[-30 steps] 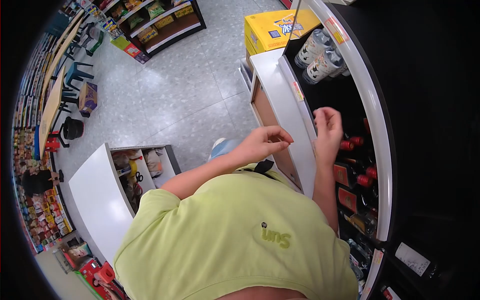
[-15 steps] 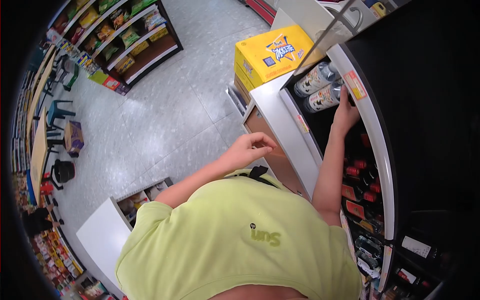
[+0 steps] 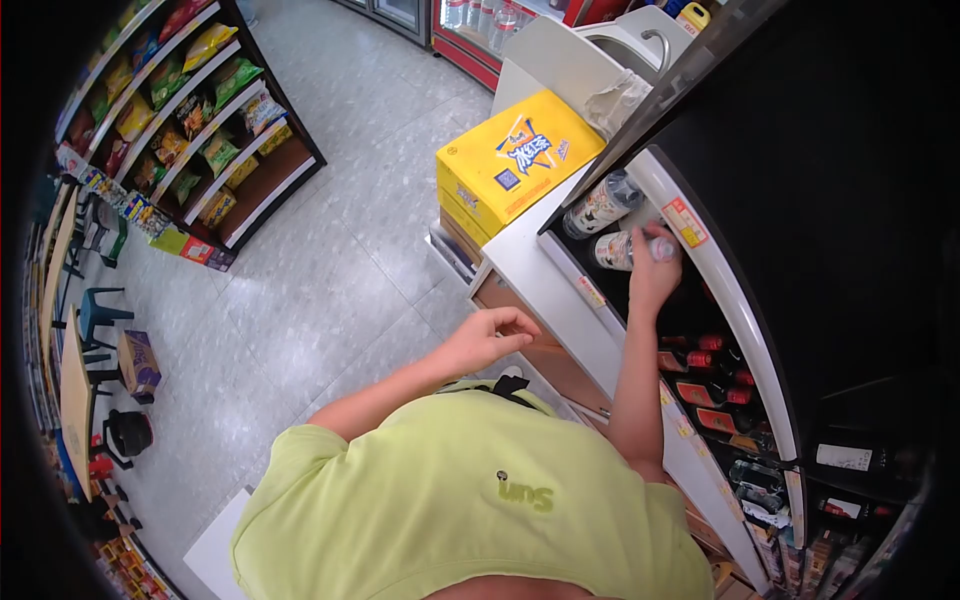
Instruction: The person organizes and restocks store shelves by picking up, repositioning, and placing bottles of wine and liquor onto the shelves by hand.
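Reaching into a dark shelf at the right, my right hand [image 3: 655,275] is wrapped round a clear bottle with a white printed label [image 3: 613,250]. The bottle lies tilted on the shelf, its neck and cap end showing by my fingers. A second, similar bottle [image 3: 600,207] is just beyond it. My left hand [image 3: 490,336] hovers in front of my body beside the white counter edge, fingers loosely curled and apart from the thumb, with nothing in it.
A yellow carton [image 3: 520,160] stands at the counter's far end, near a sink [image 3: 635,45]. Several dark red-capped bottles [image 3: 715,390] fill the shelf nearer me. A snack rack [image 3: 190,120] stands far left, with a red-framed fridge [image 3: 470,45] at the back.
My right hand has shifted its hold on the near bottle, which has moved apart from the other one and shows its cap end. The view has turned; my left hand stays empty.
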Available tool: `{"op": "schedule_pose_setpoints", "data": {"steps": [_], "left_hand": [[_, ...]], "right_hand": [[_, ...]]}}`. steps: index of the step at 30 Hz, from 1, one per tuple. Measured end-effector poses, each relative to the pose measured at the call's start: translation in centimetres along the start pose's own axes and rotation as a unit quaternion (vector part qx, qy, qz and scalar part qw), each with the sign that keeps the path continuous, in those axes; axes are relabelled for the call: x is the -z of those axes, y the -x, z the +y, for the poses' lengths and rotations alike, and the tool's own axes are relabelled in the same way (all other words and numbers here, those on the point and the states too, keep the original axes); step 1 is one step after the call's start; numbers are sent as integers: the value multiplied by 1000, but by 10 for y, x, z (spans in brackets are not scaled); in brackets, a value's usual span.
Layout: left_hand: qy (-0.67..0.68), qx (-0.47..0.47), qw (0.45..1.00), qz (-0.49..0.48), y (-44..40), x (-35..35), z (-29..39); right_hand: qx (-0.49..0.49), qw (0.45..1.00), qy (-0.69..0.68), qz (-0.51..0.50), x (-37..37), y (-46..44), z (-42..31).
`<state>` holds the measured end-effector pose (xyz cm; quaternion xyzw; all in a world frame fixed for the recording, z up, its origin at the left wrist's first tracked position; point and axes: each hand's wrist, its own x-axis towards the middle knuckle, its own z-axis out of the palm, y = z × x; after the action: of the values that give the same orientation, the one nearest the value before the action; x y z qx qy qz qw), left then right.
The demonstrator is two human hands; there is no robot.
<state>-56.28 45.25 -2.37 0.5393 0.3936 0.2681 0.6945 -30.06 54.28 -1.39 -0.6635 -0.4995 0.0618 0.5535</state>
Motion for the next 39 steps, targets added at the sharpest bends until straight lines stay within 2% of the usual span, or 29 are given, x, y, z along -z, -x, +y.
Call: {"op": "schedule_pose_setpoints", "data": {"steps": [5, 10, 13, 15, 17, 19, 20, 21, 23, 25, 29, 31, 33, 35, 37, 39], "left_hand": [[24, -13, 999, -31, -10, -18, 1], [6, -43, 999, -3, -18, -29, 1], [-1, -71, 997, 12, -19, -37, 6], [-94, -188, 974, 82, -16, -47, 19], [-141, -216, 963, 82, -21, -51, 20], [-219, -316, 912, 141, -22, -59, 32], [-223, -341, 903, 135, -23, -61, 33], [-224, -343, 902, 137, -24, -63, 33], [-215, -351, 908, 79, -25, -67, 31], [-200, -371, 904, 72, -27, -70, 26], [-152, -326, 930, 77, -26, -72, 22], [-131, -321, 934, 86, -27, -70, 18], [-127, -306, 940, 81, -25, -71, 15], [-126, -290, 946, 72, -25, -69, 15], [-126, -279, 949, 74, -23, -69, 14], [-123, -272, 952, 70, -24, -68, 10]], "right_hand": [[52, 989, -133, -25, 3, 26, 13], [210, 976, -53, -10, 17, 37, -4], [254, 960, -110, -36, 48, 34, -44], [247, 957, -143, -50, 72, 32, -71], [211, 946, -238, -63, 92, 33, -86], [162, 931, -320, -72, 109, 35, -95], [137, 926, -344, -75, 118, 37, -102], [121, 923, -358, -70, 124, 40, -108], [119, 916, -376, -68, 142, 42, -116], [159, 918, -360, -49, 161, 40, -125], [211, 937, -280, 18, 198, 31, -153], [275, 920, -278, 27, 216, 17, -156], [267, 925, -256, 86, 226, 6, -166], [265, 925, -264, 66, 242, -17, -159], [282, 937, -200, 50, 246, -44, -159], [199, 953, -227, 18, 248, -76, -165]]}}
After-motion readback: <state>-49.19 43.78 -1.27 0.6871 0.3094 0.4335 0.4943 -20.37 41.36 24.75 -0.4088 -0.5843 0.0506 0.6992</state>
